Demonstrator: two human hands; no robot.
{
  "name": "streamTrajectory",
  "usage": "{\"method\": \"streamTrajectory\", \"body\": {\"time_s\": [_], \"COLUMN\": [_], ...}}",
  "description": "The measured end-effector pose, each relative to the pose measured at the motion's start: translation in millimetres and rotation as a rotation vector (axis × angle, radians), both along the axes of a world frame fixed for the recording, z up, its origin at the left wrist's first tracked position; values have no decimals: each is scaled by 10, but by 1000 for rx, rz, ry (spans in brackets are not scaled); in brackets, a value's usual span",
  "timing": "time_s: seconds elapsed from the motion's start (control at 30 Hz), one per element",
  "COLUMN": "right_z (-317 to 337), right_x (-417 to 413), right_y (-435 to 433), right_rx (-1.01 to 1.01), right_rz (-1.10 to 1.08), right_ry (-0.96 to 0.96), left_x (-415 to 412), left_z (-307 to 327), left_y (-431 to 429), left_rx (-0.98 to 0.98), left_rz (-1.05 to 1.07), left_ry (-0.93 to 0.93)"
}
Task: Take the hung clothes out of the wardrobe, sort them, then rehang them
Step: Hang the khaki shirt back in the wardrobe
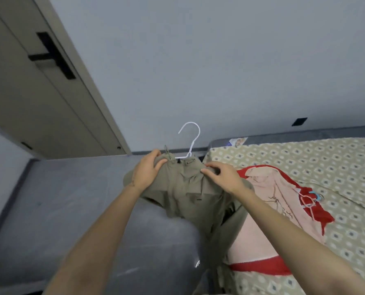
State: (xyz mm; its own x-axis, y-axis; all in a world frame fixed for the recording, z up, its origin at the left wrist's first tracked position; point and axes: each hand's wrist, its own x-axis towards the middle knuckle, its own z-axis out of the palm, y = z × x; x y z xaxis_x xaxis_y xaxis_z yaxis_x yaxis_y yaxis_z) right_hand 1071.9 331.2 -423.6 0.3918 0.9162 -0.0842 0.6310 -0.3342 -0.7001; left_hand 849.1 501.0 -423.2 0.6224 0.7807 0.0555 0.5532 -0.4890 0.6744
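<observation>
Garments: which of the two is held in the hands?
The khaki garment, which the left hand and right hand grip at its top, a white hanger sticking out above. The pink-and-red garment lies flat on the bed.

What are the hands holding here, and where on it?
The left hand and right hand hold the khaki garment by its shoulders, either side of the white hanger.

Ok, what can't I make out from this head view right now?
Head view only.
The white hanger: only its hook shows; the khaki garment covers the rest.
The khaki garment's lower end: behind the forearms and cut by the bottom edge.
The right hand: pinching the fabric or just resting, unclear among folds.
The wardrobe: outside the frame.
</observation>
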Motion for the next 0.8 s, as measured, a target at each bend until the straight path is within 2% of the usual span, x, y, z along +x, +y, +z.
{"method": "streamTrajectory", "body": {"time_s": [0.2,0.37,0.8], "right_z": [101,246,656], "right_x": [-937,-1797,-3998], "right_y": [202,247,243], "right_rx": [32,52,105], "right_rz": [115,184,571], "right_ry": [-6,-95,-205], "left_x": [-1201,-2190,-4519], "left_z": [24,46,225], "left_y": [-234,-543,-1651], "left_rx": [40,55,53], "left_rz": [187,340,747], "left_ry": [-18,-8,-81]}}
